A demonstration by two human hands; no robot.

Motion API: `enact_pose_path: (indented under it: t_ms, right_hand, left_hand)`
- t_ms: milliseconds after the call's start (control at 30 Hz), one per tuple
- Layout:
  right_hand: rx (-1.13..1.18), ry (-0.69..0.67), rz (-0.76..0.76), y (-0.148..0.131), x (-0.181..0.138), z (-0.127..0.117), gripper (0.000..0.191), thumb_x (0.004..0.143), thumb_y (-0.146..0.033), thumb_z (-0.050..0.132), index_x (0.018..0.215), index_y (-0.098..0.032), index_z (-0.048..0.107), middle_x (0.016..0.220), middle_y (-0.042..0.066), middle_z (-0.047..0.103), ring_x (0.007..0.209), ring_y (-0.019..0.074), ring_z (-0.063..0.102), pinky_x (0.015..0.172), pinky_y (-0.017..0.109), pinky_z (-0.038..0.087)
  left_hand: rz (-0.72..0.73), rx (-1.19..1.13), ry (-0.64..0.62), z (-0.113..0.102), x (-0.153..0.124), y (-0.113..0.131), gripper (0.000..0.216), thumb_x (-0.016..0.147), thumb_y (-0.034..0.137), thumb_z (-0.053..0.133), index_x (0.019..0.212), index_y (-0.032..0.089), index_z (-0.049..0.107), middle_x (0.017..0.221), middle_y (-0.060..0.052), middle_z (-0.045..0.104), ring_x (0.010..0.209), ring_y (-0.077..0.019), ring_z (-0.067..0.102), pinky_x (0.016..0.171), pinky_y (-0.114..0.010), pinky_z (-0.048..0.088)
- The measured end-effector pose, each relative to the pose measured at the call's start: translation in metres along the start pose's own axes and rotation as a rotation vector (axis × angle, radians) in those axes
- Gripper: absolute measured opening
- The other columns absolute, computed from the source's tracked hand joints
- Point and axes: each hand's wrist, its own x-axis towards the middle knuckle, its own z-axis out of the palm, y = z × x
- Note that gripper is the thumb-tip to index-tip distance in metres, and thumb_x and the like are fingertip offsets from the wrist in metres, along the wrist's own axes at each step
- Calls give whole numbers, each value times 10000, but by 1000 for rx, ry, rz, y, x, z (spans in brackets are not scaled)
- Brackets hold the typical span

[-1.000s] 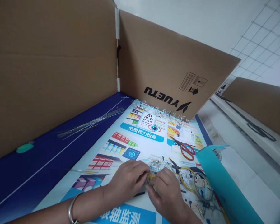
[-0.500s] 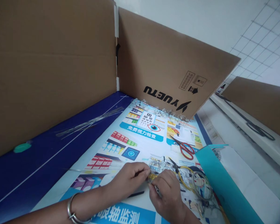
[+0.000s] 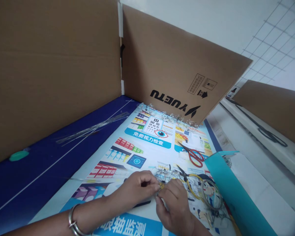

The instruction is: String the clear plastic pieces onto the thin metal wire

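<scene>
My left hand (image 3: pixel 137 190) and my right hand (image 3: pixel 173 205) meet low in the view over a printed poster (image 3: pixel 147 141). Both pinch a small yellowish piece (image 3: pixel 161 186) between their fingertips; I cannot make out what it is. Right behind the fingers lies a tangle of thin wire with clear beads (image 3: pixel 165 175). A metal bangle (image 3: pixel 72 223) circles my left wrist. Yellow-handled pliers (image 3: pixel 190 183) lie just right of my right hand.
Red-handled scissors (image 3: pixel 193 154) lie on the poster farther back. A bundle of thin straight wires (image 3: pixel 90 128) rests on the blue surface at left, near a green lid (image 3: pixel 18 154). Cardboard walls (image 3: pixel 177 75) stand behind, clear beads along the foot. A teal folder (image 3: pixel 232 193) lies right.
The hands stay together at the same spot with small finger shifts. The whole view has drifted slightly, so everything sits a little lower and left.
</scene>
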Motion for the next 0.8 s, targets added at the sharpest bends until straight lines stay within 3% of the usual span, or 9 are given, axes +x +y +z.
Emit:
enact_pose_path:
  t_ms: [333, 800]
  right_hand:
    - [94, -118, 40, -6, 9, -10, 91, 733, -101, 442, 681, -176, 440, 649, 30, 500, 646, 162, 434, 603, 313, 287]
    - [49, -141, 169, -11, 16, -14, 156, 778, -134, 415, 630, -168, 446, 636, 35, 494, 641, 162, 437, 610, 308, 264]
  left_hand:
    - [172, 276, 144, 4, -3, 4, 164, 698, 41, 469, 596, 144, 545, 613, 17, 520, 617, -106, 497, 573, -198, 378]
    - [390, 454, 172, 5, -10, -2, 121, 785, 96, 479, 740, 153, 576, 697, -20, 559, 652, -129, 519, 598, -237, 383]
